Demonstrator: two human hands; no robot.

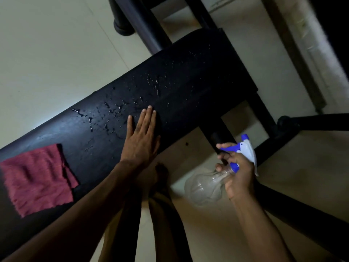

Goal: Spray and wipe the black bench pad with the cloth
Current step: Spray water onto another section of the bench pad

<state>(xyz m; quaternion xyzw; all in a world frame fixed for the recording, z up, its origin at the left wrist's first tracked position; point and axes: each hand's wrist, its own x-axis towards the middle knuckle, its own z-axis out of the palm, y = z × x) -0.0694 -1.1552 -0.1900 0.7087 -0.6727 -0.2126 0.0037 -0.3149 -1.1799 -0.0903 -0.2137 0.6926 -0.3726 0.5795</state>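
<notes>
- Spraying looks finished: droplets (120,108) bead across the middle of the pad (188,87); the far end shows only fine specks.
- Left hand (140,140) lies flat, fingers straight, on the wet pad.
- Right hand (237,173) grips the bottle (205,188) by its neck, off the pad's near edge, above the floor (47,44).
- Cloth (37,178) lies unheld on the pad's left end.
- Judgement: set the bottle down, take the cloth, wipe in long overlapping strokes before droplets run off.

Black bench pad (188,87), dark red cloth (37,178), clear spray bottle (205,186) with blue-and-white head, pale cream floor (47,44)
</notes>
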